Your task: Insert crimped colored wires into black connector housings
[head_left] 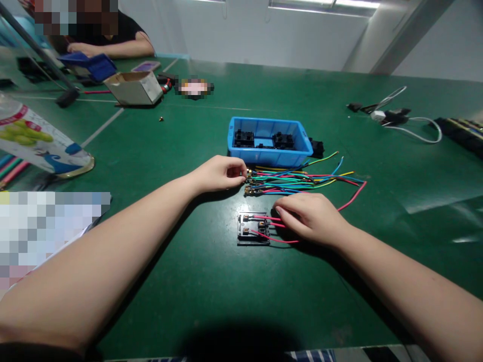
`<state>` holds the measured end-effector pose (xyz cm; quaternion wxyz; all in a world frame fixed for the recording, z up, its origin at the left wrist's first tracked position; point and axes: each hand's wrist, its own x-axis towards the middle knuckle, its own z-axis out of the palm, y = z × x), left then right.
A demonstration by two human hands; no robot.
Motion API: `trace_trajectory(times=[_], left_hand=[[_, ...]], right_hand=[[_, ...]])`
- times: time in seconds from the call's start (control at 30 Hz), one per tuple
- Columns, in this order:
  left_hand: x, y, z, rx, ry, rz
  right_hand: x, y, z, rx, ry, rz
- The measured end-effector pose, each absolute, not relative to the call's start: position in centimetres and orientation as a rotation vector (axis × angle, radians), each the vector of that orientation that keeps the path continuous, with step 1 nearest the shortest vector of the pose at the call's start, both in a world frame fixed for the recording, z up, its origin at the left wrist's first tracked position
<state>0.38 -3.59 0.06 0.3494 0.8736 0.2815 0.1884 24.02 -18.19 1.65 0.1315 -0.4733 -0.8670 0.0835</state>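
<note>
A small black square board point(253, 229) with brass terminals and red wires lies on the green table point(211, 281). My right hand point(307, 217) rests at its right edge, fingers curled over the red wires. Just beyond it lies a bundle of coloured wires point(302, 179) with brass ends pointing left. My left hand point(221, 173) pinches the brass tip of one wire at the bundle's left end.
A blue plastic tray point(269, 155) with black parts stands behind the wires. White and black cables point(400, 119) lie at the far right. A cardboard box point(134, 87), a blue box and another person's arms are at the far left; a printed bag point(37, 141) lies left.
</note>
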Motion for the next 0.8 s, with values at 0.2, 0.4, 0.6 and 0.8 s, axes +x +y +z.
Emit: trace_trajectory(times=[0.2,0.4,0.6,0.8], left_hand=[[0.5,-3.8,0.7,2.115,0.747,0.515],[0.4,-3.4,1.3,1.845,0.764,0.581],[0.2,-3.1,1.1,1.777,0.761,0.657],[0.4,-3.4,1.5,1.887,0.744,0.495]], right_hand=[[24.0,-18.2,1.6,-1.349,-2.509,0.254],[24.2,-18.2,1.5,-1.344,-2.512,0.260],[24.2,-18.2,1.4,-1.348,-2.511,0.208],[24.1,-18.2,1.5,-1.341,-2.512,0.228]])
